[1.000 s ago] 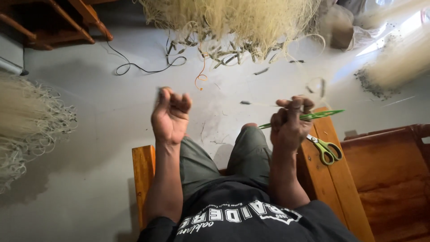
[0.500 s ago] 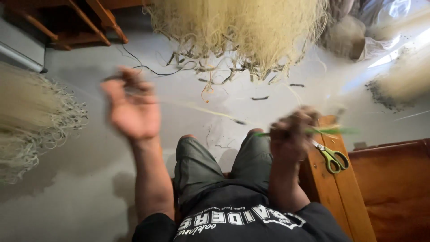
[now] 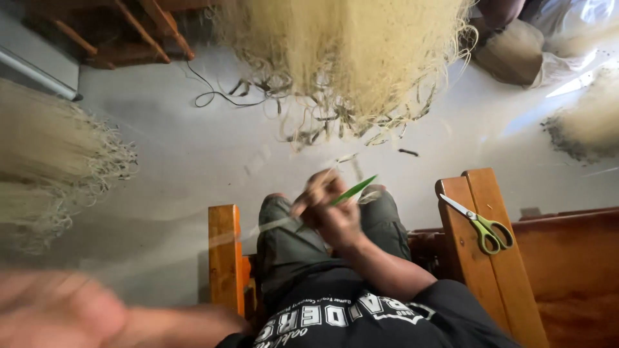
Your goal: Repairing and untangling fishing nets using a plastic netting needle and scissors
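Observation:
My right hand (image 3: 330, 218) is closed over my lap on a thin green leaf strip (image 3: 356, 189) that sticks out up and to the right, together with pale fibre. A pale fibre strand (image 3: 258, 229) runs taut from this hand down to the left. My left hand (image 3: 58, 316) is flung far out at the bottom left corner and is badly blurred, so its grip is unclear. I sit on a wooden chair, knees in grey trousers.
Green-handled scissors (image 3: 482, 227) lie on the chair's right armrest (image 3: 500, 296); the left armrest (image 3: 224, 258) is bare. A big bundle of pale fibre (image 3: 348, 58) hangs ahead. More fibre (image 3: 45, 154) lies left and at the right (image 3: 593, 122). A dark cable (image 3: 219, 98) crosses the grey floor.
My left hand has swept from chest height outward and down to the bottom left. My right hand with the green strip has moved left, over my lap.

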